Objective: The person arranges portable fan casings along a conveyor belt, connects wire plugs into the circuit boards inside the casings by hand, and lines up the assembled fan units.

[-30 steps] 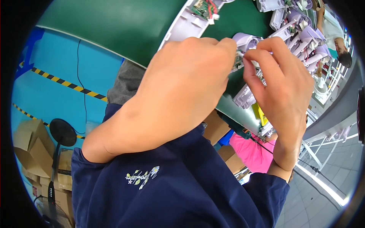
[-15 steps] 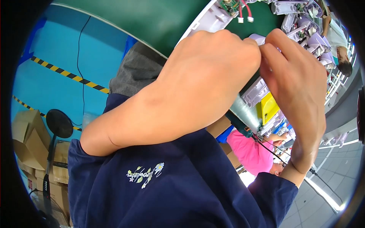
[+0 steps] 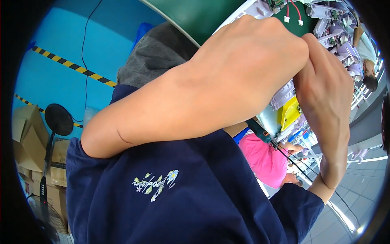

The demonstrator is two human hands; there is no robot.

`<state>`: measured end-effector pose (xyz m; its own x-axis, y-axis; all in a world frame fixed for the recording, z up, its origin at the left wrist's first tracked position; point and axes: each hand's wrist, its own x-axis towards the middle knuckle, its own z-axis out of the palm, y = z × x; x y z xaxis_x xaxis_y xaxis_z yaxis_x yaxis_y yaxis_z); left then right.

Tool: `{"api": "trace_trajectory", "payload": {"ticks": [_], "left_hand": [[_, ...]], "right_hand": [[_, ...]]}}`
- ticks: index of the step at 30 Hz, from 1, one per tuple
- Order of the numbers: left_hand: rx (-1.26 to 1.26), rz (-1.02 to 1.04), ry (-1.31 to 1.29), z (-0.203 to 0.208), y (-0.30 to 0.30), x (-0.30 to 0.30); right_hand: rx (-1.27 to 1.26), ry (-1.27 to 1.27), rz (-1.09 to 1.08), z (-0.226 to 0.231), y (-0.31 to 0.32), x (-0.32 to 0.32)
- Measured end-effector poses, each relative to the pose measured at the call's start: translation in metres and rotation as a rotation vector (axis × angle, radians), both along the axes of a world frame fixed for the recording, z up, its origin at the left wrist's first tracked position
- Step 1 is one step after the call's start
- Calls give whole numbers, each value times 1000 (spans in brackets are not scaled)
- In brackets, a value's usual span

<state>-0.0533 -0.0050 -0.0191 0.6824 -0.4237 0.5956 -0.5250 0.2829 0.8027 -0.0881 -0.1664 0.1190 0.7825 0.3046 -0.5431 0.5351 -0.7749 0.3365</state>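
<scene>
My left hand (image 3: 252, 61) is closed in a fist, its back toward me. Its fingertips are hidden. My right hand (image 3: 325, 81) meets it at the knuckles, fingers bent and pressed together. Whatever the two hands hold is out of sight behind them. Just beyond my left hand lies a pale purple plastic casing (image 3: 252, 10), with a green circuit board (image 3: 277, 4) and red wires (image 3: 299, 13) ending in white connectors. Below my left wrist a dark green corded power tool (image 3: 260, 131) shows in part; its front end is covered.
Many pale purple casings (image 3: 347, 51) are piled on the green tabletop (image 3: 187, 14) at the far right. A yellow bin (image 3: 288, 114) stands beyond my hands. One person in pink (image 3: 262, 156) and another in a pale shirt (image 3: 367, 46) are nearby. Cardboard boxes (image 3: 30, 142) stand at left.
Both hands have shifted right in the picture and now overlap more closely. The casing, board and wires also appear further right and higher, so the view has moved too.
</scene>
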Motion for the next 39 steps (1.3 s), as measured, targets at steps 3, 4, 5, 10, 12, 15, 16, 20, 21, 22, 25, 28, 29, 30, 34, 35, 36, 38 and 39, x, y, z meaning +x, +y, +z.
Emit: {"api": "trace_trajectory", "payload": {"ticks": [3, 4, 5, 10, 12, 15, 16, 20, 21, 22, 25, 28, 29, 30, 34, 35, 36, 38, 39], "left_hand": [[-133, 64, 121, 2, 5, 0], [-122, 69, 116, 5, 9, 2], [-87, 12, 104, 5, 6, 4], [479, -209, 91, 17, -2, 11], [476, -191, 61, 11, -3, 10], [466, -225, 46, 21, -9, 7], [499, -235, 69, 27, -11, 5], [672, -400, 229, 33, -6, 4], [680, -456, 301, 34, -7, 2], [686, -501, 378, 32, -8, 3], [732, -677, 556, 43, -11, 0], [746, -696, 629, 44, -14, -7], [706, -668, 679, 44, -14, -9], [721, -673, 680, 42, -13, -14], [535, -629, 854, 37, -15, -21], [542, -599, 890, 36, -17, -22], [548, -568, 926, 36, -19, -23], [563, -570, 954, 35, -22, -25], [543, -557, 962, 34, -22, -27]], "right_hand": [[77, -52, -40, -6, 8, -4], [89, -56, -36, -9, 11, -3], [90, -72, -23, -9, 11, -5], [267, -206, -21, -22, -8, -11], [499, -162, -169, -24, -22, -6], [667, -90, -609, 0, -37, -11], [688, -96, -733, 6, -37, -9], [1017, -673, -1030, -3, -26, -46], [1192, -856, -1187, -8, 0, -57], [1363, -947, -1348, -22, 12, -77], [1524, -905, -1639, -61, 47, -111], [1517, -1141, -1470, -93, 69, -119], [1418, -1198, -1385, -97, 72, -124], [1406, -1205, -1414, -99, 75, -128], [1322, -1065, -1583, -95, 65, -131], [1239, -1031, -1433, -98, 53, -131], [1243, -1029, -1443, -95, 48, -132], [1347, -848, -1558, -85, 43, -128], [1357, -816, -1555, -82, 40, -127]]}}
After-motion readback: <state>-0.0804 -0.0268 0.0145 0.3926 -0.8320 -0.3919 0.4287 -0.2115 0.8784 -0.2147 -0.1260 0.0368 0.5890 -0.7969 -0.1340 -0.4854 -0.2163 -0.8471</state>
